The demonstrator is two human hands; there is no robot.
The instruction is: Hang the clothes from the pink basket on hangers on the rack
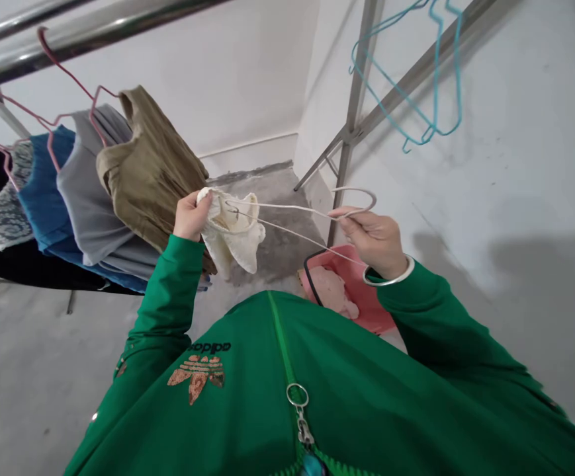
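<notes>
My left hand (191, 217) pinches the edge of a small cream-white garment (232, 231), which hangs down from the fingers. In my right hand (374, 239) is a thin whitish wire hanger (292, 207), gripped near its hook. The hook curls up above the fingers. One end of the hanger reaches leftward into the opening of the garment. A lower wire of the hanger runs back toward my right wrist, under a silver bangle (390, 281). What kind of garment it is cannot be made out.
On the left, a metal rail (88, 41) carries clothes on pink hangers, among them an olive garment (155, 172) closest to my left hand. Blue hangers (409, 99) hang from a metal frame (351, 135) on the right. Below my right hand stands a pink basket (366, 291) with pale cloth inside.
</notes>
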